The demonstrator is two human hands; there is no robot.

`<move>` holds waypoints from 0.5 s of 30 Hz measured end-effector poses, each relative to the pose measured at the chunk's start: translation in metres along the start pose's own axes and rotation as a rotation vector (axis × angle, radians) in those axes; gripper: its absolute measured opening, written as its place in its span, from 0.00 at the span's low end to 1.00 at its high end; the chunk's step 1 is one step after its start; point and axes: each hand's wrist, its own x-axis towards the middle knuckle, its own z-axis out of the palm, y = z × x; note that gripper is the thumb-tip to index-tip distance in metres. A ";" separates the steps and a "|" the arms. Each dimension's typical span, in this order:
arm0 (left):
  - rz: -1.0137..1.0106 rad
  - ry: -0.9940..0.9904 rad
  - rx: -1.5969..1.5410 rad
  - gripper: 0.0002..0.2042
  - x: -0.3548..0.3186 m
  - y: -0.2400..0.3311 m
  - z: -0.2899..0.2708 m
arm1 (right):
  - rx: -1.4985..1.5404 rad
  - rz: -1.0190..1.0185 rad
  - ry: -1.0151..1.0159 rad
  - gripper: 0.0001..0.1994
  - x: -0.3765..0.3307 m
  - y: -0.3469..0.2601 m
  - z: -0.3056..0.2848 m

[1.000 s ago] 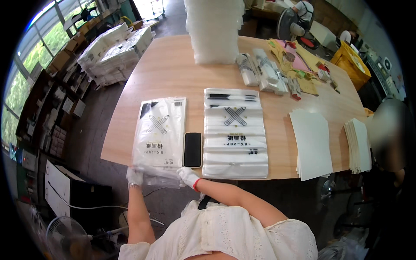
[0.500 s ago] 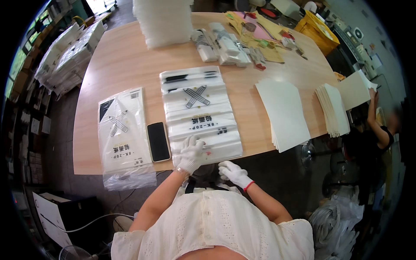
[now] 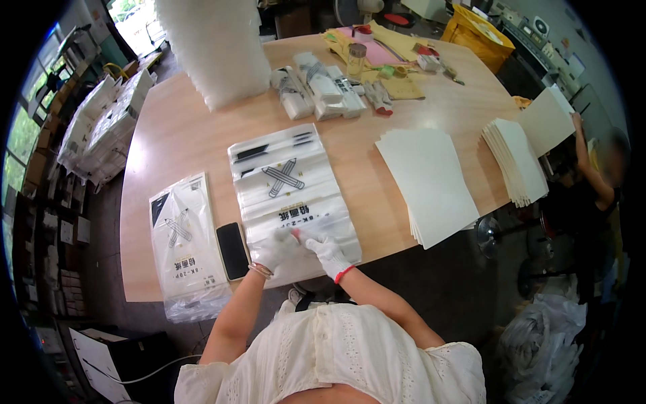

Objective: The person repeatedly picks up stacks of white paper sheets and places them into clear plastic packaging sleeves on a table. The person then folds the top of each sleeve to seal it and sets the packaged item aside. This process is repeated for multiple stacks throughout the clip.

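Both of my hands wear white gloves. My left hand point(image 3: 276, 250) and my right hand point(image 3: 323, 248) meet at the near end of a stack of clear printed plastic bags point(image 3: 286, 182) lying in the middle of the wooden table point(image 3: 182, 141). Fingertips of both hands pinch the top bag's near edge. A black phone point(image 3: 233, 250) lies just left of my left hand. Further left, a filled clear bag pack point(image 3: 183, 242) overhangs the table's front edge.
A stack of cream paper sheets point(image 3: 431, 185) lies to the right, another stack point(image 3: 517, 160) near the right edge where a second person holds a sheet point(image 3: 548, 120). A tall pile of white bags point(image 3: 215, 47) and small packets point(image 3: 316, 91) sit at the back.
My hands left the filled pack at the left and moved right to the middle bag stack. My right hand rose from below the table edge to join the left on the top bag.
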 end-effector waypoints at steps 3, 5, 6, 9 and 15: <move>-0.203 0.135 -1.082 0.04 0.026 0.012 -0.033 | -0.895 -0.054 0.074 0.19 -0.017 -0.030 -0.045; -0.272 0.084 -1.119 0.06 0.033 0.031 -0.055 | -1.071 -0.453 0.195 0.18 -0.034 -0.040 -0.055; -0.288 0.069 -0.984 0.08 0.037 0.046 -0.057 | -0.941 -0.695 0.149 0.17 -0.037 -0.065 -0.046; -0.251 -0.084 -0.691 0.13 0.045 0.089 -0.054 | -0.612 -1.125 0.045 0.13 -0.024 -0.103 0.011; -0.043 -0.032 -0.334 0.16 0.035 0.158 -0.066 | -0.842 -0.537 -0.020 0.13 -0.006 -0.064 -0.003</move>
